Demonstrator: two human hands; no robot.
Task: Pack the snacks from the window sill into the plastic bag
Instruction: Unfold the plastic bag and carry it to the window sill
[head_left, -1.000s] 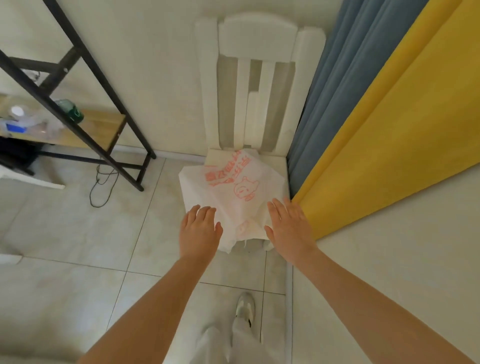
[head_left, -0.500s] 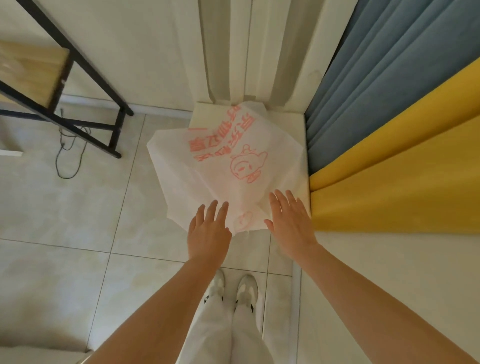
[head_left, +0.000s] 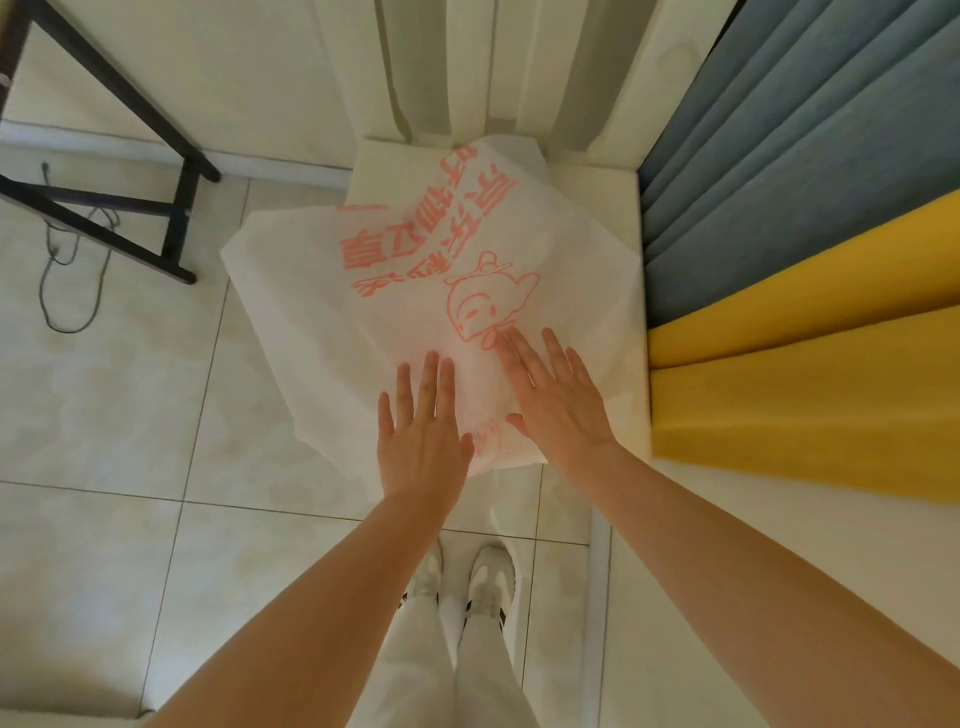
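A white plastic bag (head_left: 415, 270) with red print and a cartoon figure lies flat on the seat of a white chair (head_left: 631, 208), its left part hanging over the seat's edge. My left hand (head_left: 421, 431) is over the bag's near edge, palm down, fingers spread. My right hand (head_left: 556, 400) is beside it, palm down over the bag, fingertips near the cartoon. Neither hand grips anything. No snacks and no window sill are in view.
Blue curtain (head_left: 779, 156) and yellow curtain (head_left: 805, 364) hang right of the chair. A black metal shelf frame (head_left: 171, 171) and a loose cable (head_left: 57, 280) are on the tiled floor at the left. My feet (head_left: 467, 577) stand just before the chair.
I have stepped closer and the view has tilted down. Both hands have moved forward over the bag, from its near edge onto its surface.
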